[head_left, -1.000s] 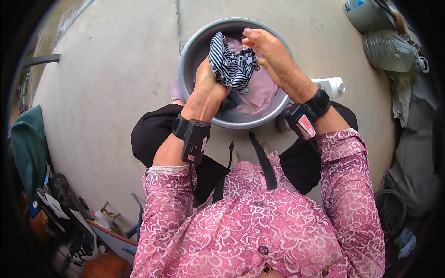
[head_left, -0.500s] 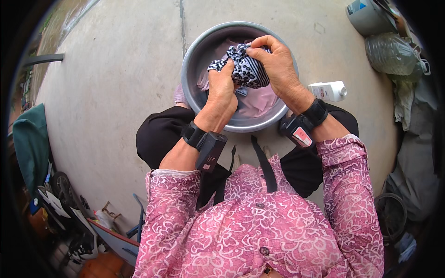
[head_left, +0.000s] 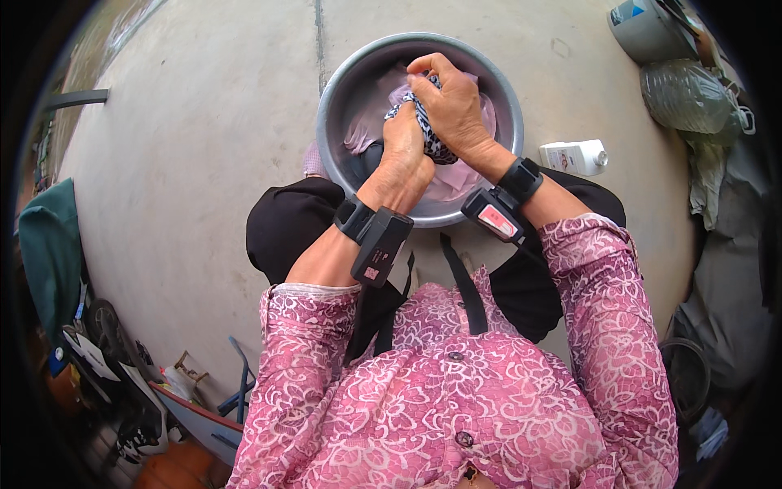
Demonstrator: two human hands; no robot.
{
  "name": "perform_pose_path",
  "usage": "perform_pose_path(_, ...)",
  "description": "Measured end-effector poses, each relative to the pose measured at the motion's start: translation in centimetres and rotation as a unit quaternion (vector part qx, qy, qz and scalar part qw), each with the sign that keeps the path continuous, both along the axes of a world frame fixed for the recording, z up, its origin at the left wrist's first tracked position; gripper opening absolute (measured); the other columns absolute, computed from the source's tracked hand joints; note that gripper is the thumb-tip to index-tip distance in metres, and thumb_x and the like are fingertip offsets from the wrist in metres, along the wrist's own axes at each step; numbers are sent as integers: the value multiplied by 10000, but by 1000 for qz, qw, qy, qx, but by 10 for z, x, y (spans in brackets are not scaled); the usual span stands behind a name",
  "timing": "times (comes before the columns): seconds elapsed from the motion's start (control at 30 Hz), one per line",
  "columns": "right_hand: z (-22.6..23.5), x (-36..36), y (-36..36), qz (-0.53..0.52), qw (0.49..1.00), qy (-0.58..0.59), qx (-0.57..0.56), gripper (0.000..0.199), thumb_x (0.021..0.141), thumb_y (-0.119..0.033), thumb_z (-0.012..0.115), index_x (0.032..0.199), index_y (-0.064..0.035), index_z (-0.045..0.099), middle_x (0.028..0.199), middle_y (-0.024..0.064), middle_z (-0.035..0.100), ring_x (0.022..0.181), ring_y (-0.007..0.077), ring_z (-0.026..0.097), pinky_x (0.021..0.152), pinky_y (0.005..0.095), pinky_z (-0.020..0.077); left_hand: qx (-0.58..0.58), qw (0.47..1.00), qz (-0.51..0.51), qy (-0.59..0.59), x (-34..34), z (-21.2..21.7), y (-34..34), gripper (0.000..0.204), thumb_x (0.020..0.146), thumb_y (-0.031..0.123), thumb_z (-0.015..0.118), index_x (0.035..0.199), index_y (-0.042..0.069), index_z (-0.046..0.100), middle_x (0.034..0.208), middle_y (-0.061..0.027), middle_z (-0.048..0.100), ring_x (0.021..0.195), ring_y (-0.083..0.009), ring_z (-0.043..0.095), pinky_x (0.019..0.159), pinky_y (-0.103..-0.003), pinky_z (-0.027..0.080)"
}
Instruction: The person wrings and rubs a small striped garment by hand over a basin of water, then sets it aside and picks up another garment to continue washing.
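Both hands grip a bunched black-and-white patterned cloth (head_left: pixel 426 122) over a grey metal basin (head_left: pixel 507 106). My left hand (head_left: pixel 403 151) is closed around its left part, thumb pointing up. Close against it, my right hand (head_left: pixel 452 102) is curled over the cloth's upper right, knuckles bent. Most of the cloth is hidden by the fingers. Beneath the hands, pink laundry (head_left: pixel 448 181) lies in the basin, along with a dark piece (head_left: pixel 371 156) at its left side. Whether the basin holds water I cannot tell.
A white bottle (head_left: pixel 573 157) lies on its side right of the basin. Farther right are a grey bucket (head_left: pixel 648 33) and a large clear plastic jug (head_left: pixel 684 94). At left hang a green cloth (head_left: pixel 50 244) and assorted clutter. My knees flank the basin on the concrete floor (head_left: pixel 179 163).
My hands have come closer together, and the right one has moved left. The patterned cloth is squeezed into a tighter bundle, with less of it showing.
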State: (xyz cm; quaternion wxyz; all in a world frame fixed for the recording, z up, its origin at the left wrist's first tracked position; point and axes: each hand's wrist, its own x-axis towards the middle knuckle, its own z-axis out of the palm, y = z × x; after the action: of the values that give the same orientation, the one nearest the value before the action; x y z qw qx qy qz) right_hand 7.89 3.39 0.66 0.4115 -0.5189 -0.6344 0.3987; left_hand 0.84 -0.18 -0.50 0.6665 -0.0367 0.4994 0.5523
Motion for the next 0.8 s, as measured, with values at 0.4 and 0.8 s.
perform_pose_path(0.4, -2, -4, 0, 2, 998, -34, 52, 159, 801, -164, 551, 917, -62, 587, 754, 150, 626, 735, 305, 616, 667, 372, 471, -17, 998, -63, 20, -2, 17, -9, 290, 907, 293, 418, 984, 52, 559, 852, -21, 594, 756, -141, 583, 646, -305, 468)
perform_pose_path(0.8, 33, 17, 28, 77, 996, 32, 15, 239, 793, -215, 623, 939, -26, 620, 750, 103, 615, 700, 172, 593, 647, 281, 472, -1, 960, -166, 226, -51, 25, -15, 312, 848, 392, 559, 918, 88, 569, 827, -13, 564, 785, -127, 520, 714, -322, 386)
